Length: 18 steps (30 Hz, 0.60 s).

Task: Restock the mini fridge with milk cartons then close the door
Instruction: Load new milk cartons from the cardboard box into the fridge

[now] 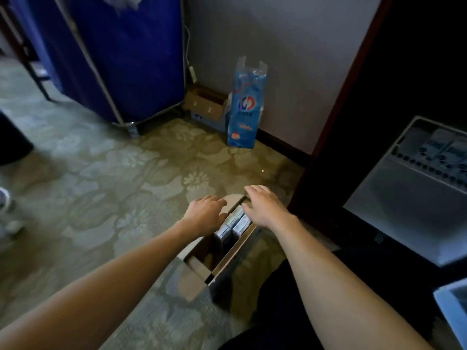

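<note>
An open cardboard box [227,258] stands on the carpet in front of me. Several milk cartons [233,224] stand upright in its far end; the near end shows bare cardboard. My left hand [206,213] reaches down over the box's left side, fingers curled at the cartons' edge. My right hand [262,204] lies palm down over the far cartons, fingers spread. Whether either hand grips a carton is hidden. The mini fridge [404,188] is at the right with its door open, and milk cartons [444,150] sit on its inner shelf.
A blue fabric cart [113,59] stands at the back left. A blue plastic package [246,107] and a small cardboard box [207,102] rest against the wall. A dark wooden cabinet frame [336,117] surrounds the fridge. Patterned carpet [101,185] spreads to the left.
</note>
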{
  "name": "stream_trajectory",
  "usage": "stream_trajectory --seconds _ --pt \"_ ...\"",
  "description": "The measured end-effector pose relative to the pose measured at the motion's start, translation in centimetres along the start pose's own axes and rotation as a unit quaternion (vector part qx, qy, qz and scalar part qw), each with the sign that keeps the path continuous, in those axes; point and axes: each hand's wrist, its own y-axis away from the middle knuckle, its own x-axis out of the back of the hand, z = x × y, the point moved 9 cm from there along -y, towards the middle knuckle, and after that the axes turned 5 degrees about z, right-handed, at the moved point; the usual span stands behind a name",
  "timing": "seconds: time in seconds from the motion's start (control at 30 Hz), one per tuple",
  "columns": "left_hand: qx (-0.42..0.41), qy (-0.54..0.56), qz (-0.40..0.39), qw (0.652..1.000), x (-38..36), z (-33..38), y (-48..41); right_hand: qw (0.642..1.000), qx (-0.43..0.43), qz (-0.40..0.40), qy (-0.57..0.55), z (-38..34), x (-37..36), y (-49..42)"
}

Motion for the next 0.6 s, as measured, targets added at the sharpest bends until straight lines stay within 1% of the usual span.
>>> stream_trajectory --seconds 0.07,0.17,0.3,0.4,0.5,0.6 --pt "0.012 0.004 -0.017 1.000 -2.4 -1.1 0.4 1.000 0.002 -0.015 0.000 -0.3 -1.8 0.1" --pt "0.024 0.015 -0.012 1.000 -5.0 -1.9 0.2 0.999 0.013 -0.035 0.009 -0.5 -3.2 -0.1" --pt "0.034 -0.011 -0.011 0.999 -8.7 -2.0 -0.8 0.998 0.018 -0.047 0.025 0.3 -4.2 -0.7" --pt "0.062 -0.025 -0.022 0.998 -11.4 -1.9 -1.5 0.998 0.015 -0.055 0.029 0.6 -4.8 -1.2" --pt "0.111 0.003 -0.015 0.994 -13.3 -2.2 -1.6 0.998 0.007 -0.063 0.017 0.9 -5.2 -1.3" --pt "0.137 0.036 -0.007 0.990 -14.9 -2.6 -1.6 0.997 -0.004 -0.078 0.008 1.3 -5.6 -1.5"
